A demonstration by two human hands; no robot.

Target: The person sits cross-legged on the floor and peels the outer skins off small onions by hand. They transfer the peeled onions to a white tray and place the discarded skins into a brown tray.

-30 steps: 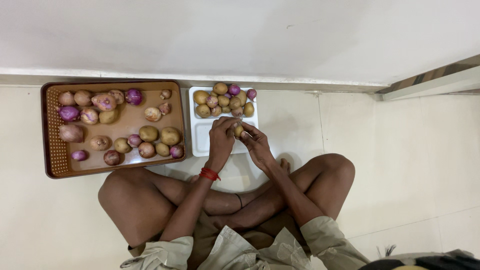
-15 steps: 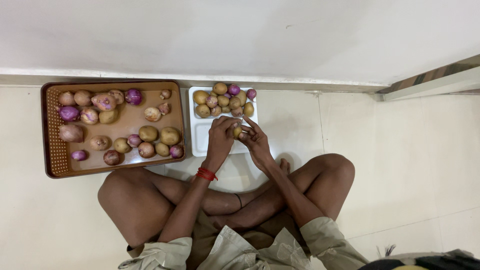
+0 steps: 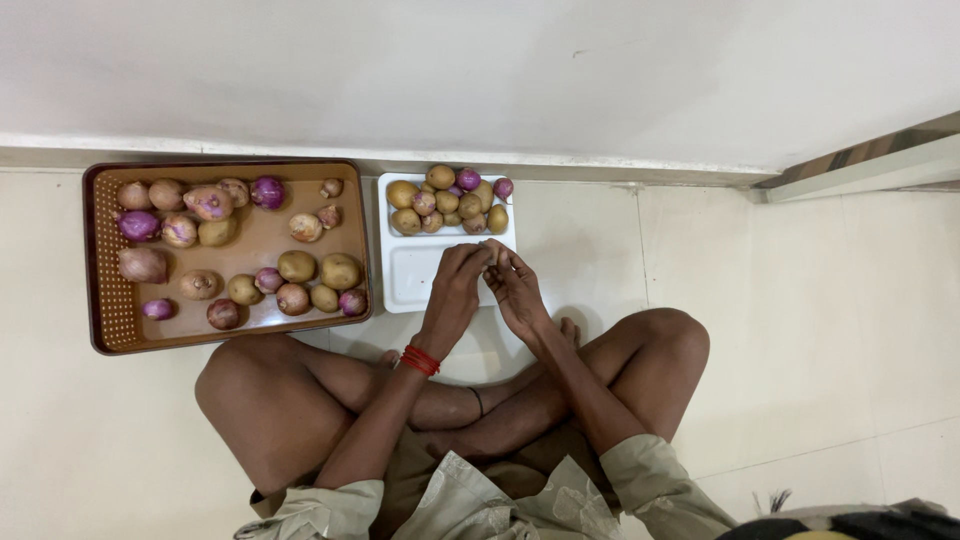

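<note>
Our left hand (image 3: 458,283) and right hand (image 3: 513,285) meet fingertip to fingertip over the white tray (image 3: 412,270), curled shut around something small we cannot make out. Just beyond them lies the pile of small potatoes and onions (image 3: 447,204) already gathered. Well off to the left hand's side, the brown tray (image 3: 110,300) holds many more, so we judge much remains.

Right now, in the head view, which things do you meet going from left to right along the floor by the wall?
Brown tray with potatoes and onions → white tray with a smaller heap → left hand → right hand, both over the white tray's near part.
</note>
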